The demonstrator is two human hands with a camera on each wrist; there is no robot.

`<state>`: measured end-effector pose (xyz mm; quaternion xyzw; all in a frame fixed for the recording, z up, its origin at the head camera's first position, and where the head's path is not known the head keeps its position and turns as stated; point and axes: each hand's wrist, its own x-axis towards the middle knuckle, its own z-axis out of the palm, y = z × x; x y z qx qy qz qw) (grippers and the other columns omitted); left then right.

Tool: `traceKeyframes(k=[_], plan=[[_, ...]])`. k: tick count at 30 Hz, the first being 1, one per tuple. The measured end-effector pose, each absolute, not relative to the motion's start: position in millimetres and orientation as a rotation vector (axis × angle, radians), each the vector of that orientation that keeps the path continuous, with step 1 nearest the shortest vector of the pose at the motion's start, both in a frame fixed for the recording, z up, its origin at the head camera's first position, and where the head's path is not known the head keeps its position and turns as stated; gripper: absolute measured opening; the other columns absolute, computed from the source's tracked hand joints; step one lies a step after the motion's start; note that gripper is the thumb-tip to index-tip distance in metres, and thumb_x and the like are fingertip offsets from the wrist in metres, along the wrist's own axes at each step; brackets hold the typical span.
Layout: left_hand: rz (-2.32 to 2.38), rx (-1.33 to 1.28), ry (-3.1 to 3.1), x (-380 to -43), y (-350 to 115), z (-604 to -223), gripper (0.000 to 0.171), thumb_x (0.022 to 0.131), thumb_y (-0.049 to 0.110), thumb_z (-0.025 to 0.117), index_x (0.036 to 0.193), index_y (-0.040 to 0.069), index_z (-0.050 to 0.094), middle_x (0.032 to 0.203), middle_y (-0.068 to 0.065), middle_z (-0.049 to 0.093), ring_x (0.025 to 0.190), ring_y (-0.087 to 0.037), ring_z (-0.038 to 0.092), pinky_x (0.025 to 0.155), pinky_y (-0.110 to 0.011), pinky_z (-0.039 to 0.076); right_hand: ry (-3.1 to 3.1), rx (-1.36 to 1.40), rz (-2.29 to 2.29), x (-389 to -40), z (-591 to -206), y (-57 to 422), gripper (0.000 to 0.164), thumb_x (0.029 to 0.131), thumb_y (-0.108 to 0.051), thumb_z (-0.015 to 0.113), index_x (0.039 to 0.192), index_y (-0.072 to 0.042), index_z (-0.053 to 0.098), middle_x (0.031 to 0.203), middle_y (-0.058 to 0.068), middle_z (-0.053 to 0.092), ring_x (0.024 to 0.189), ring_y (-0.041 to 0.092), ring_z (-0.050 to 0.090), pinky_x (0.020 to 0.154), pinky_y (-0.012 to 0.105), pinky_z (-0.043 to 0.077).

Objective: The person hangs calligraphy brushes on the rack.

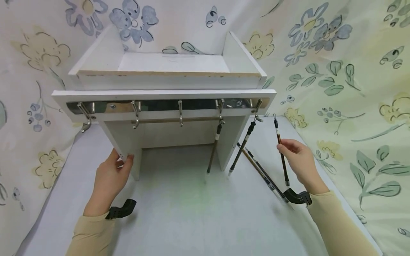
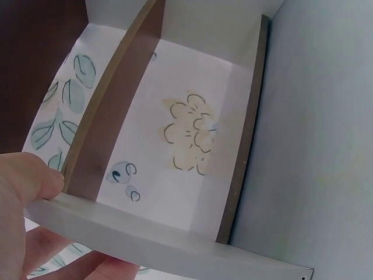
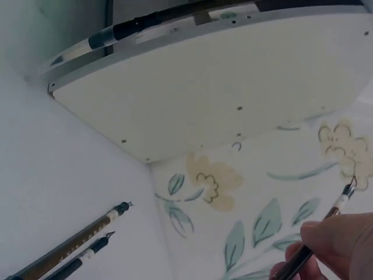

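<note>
My right hand [image 1: 299,161] pinches a calligraphy brush [image 1: 283,163] by its brown handle. The brush stands nearly upright, hanging loop at the top and bristle end down, to the right of a white rack [image 1: 163,94]. Along the rack's front runs a metal strip with several hooks [image 1: 180,112]. One brush [image 1: 214,151] hangs from the second hook from the right, and another [image 1: 241,151] from the rightmost hook. With thumb and fingers, my left hand [image 1: 110,177] grips the front edge of the rack's left side panel [image 2: 134,230].
More brushes [image 1: 264,174] lie side by side on the white table [image 1: 192,220], right of the rack. An open-topped compartment [image 1: 173,62] forms the rack's upper part. Flower-patterned cloth [image 1: 346,117] hangs behind and at both sides.
</note>
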<state>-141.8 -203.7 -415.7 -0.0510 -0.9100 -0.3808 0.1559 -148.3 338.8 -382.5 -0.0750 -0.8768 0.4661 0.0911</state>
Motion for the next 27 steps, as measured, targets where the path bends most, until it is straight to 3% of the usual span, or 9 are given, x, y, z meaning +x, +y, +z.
traceKeyframes(k=[10,17,22,27], plan=[[-1.092,-0.153,-2.587,-141,-204,-414,0.043,0.100,0.026,0.051,0.137,0.004,0.045,0.129,-0.028,0.055,0.097,-0.050,0.063,0.069,-0.059,0.054,-2.379,-0.177,1.524,-141,-365,322,0.037,0.090,-0.030,0.069,0.116,-0.006,0.063,0.102,-0.002,0.067,0.092,0.010,0.062,0.075,0.014,0.049],[-1.086,-0.157,-2.584,-141,-204,-414,0.043,0.100,0.025,0.051,0.137,0.004,0.045,0.128,-0.028,0.056,0.096,-0.050,0.063,0.068,-0.059,0.054,-2.116,-0.028,1.717,-135,-355,310,0.028,0.087,-0.013,0.072,0.108,0.003,0.063,0.095,0.006,0.068,0.086,0.015,0.064,0.079,0.017,0.051],[-1.091,-0.157,-2.592,-141,-203,-414,0.044,0.100,0.026,0.051,0.137,0.004,0.045,0.129,-0.028,0.055,0.096,-0.050,0.063,0.068,-0.059,0.054,-2.043,0.105,1.736,-128,-349,302,0.025,0.088,-0.006,0.070,0.108,0.006,0.061,0.095,0.010,0.066,0.083,0.018,0.063,0.081,0.020,0.052],[-1.095,-0.155,-2.598,-142,-203,-414,0.045,0.100,0.027,0.050,0.139,0.005,0.044,0.130,-0.028,0.055,0.097,-0.050,0.063,0.068,-0.059,0.054,-1.893,0.342,1.829,-125,-345,292,0.025,0.087,0.008,0.066,0.108,0.016,0.056,0.093,0.013,0.066,0.081,0.020,0.065,0.080,0.026,0.054]])
